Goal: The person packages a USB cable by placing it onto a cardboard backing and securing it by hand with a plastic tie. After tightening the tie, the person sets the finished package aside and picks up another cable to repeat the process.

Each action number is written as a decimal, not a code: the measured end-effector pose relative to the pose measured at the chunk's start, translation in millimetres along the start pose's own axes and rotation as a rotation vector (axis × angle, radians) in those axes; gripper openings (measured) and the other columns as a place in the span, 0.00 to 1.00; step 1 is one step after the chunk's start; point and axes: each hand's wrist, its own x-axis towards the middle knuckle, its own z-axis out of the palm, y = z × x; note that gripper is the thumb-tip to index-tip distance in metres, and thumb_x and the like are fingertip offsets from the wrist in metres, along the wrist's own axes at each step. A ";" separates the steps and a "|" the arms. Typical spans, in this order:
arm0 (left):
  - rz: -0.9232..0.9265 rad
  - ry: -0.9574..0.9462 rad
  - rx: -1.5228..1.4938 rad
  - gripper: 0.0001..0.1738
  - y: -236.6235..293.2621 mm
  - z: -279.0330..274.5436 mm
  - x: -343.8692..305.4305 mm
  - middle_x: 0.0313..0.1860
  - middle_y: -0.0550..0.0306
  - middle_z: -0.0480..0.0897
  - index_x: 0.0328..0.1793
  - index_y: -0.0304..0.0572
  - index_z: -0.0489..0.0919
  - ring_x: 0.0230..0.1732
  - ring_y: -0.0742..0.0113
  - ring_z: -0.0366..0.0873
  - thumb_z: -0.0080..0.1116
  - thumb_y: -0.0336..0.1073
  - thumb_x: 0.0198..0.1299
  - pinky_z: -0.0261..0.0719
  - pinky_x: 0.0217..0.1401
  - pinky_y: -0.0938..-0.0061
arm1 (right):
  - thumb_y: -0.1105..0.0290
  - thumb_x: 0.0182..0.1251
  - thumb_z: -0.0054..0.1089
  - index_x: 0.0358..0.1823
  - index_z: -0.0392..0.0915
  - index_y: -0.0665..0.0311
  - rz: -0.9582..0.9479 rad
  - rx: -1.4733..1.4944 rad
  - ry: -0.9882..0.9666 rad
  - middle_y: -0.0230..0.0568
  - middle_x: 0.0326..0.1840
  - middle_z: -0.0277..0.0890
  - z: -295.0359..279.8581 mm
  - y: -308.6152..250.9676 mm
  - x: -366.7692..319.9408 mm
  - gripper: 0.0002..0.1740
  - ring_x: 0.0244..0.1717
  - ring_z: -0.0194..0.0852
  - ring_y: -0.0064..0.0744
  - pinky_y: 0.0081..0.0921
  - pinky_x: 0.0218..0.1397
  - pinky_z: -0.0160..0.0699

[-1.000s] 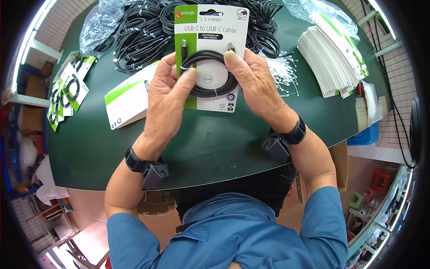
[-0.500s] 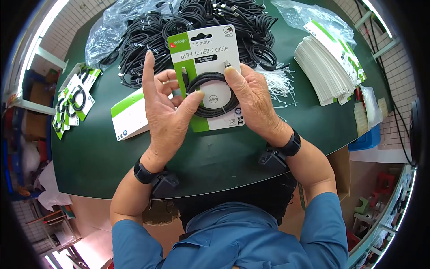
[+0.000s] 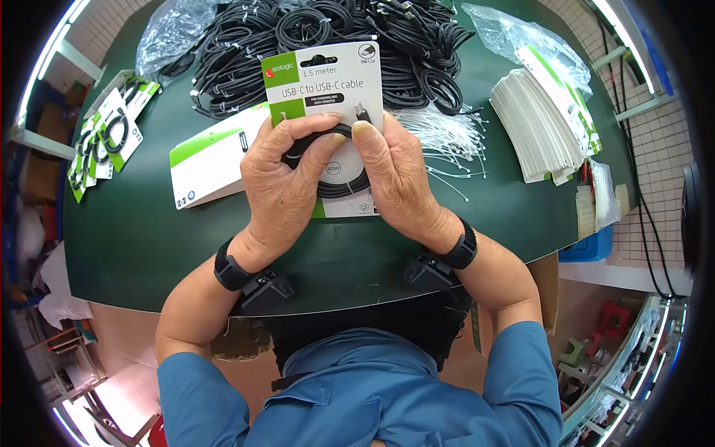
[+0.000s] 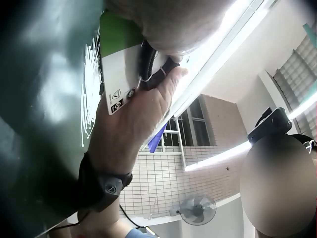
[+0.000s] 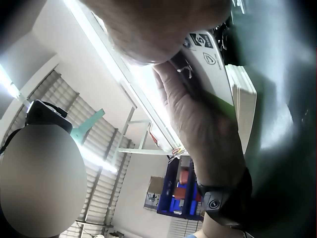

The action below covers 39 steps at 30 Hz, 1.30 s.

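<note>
A white-and-green printed packaging card is held upright in front of the body in the head view. A coiled black USB-C cable lies against its face. My left hand pinches the coil's upper left side between thumb and index finger, covering the left connector. My right hand grips the card's right edge, its thumb pressing on the front just below the right connector. In the left wrist view, a thin white tie holds the cable near the card's lower corner.
Black coiled cables are heaped at the back, with white cable ties in front. Folded blank cards lie left, a card stack right. Finished packs sit far left. Plastic bags lie behind.
My left fingers, raised and spread half a second ago, have come down over the front of the card onto the coil. The card has shifted slightly left; my right hand keeps its grip.
</note>
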 end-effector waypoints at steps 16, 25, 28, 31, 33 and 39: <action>-0.676 -0.171 -0.369 0.25 16.5 2.4 9.2 0.48 0.53 0.88 0.67 0.29 0.80 0.43 0.69 0.87 0.69 0.37 0.68 0.91 0.45 0.73 | 0.57 0.88 0.57 0.65 0.77 0.72 -0.048 -0.010 0.122 0.38 0.54 0.85 -20.1 2.6 9.2 0.23 0.53 0.80 0.22 0.24 0.59 0.81; -0.342 -0.484 0.279 0.14 27.2 -16.1 22.4 0.29 0.55 0.86 0.47 0.29 0.84 0.30 0.71 0.81 0.70 0.33 0.59 0.80 0.34 0.70 | 0.66 0.71 0.76 0.62 0.83 0.68 -0.423 -0.372 0.231 0.41 0.48 0.89 -95.1 -43.7 32.6 0.22 0.49 0.86 0.30 0.28 0.51 0.85; -0.286 -0.492 0.378 0.15 25.8 -17.9 20.4 0.29 0.56 0.86 0.47 0.30 0.84 0.29 0.71 0.79 0.72 0.32 0.57 0.78 0.33 0.70 | 0.70 0.71 0.75 0.61 0.85 0.67 -0.255 -0.664 -0.100 0.40 0.48 0.90 -84.0 -69.9 20.6 0.20 0.47 0.87 0.28 0.27 0.50 0.85; -0.251 -0.389 0.339 0.20 20.8 -17.1 17.8 0.32 0.57 0.86 0.52 0.33 0.84 0.30 0.71 0.78 0.75 0.31 0.54 0.78 0.34 0.70 | 0.71 0.70 0.75 0.57 0.87 0.66 -0.160 -0.789 -0.273 0.38 0.45 0.90 -85.0 -57.6 20.2 0.15 0.44 0.87 0.26 0.26 0.47 0.84; -0.089 -0.157 0.321 0.29 16.9 -17.7 20.8 0.43 0.59 0.86 0.63 0.35 0.80 0.33 0.72 0.79 0.78 0.31 0.55 0.79 0.35 0.71 | 0.72 0.70 0.74 0.49 0.89 0.64 -0.152 -0.765 -0.295 0.35 0.41 0.89 -86.7 -45.6 23.0 0.09 0.39 0.85 0.22 0.25 0.41 0.82; 0.166 0.170 0.223 0.38 -4.4 -16.7 32.1 0.60 0.56 0.84 0.73 0.36 0.75 0.39 0.75 0.81 0.81 0.32 0.57 0.80 0.36 0.76 | 0.71 0.74 0.71 0.49 0.84 0.67 0.091 -0.519 -0.056 0.32 0.39 0.87 -72.1 -47.4 20.7 0.09 0.39 0.81 0.17 0.21 0.42 0.81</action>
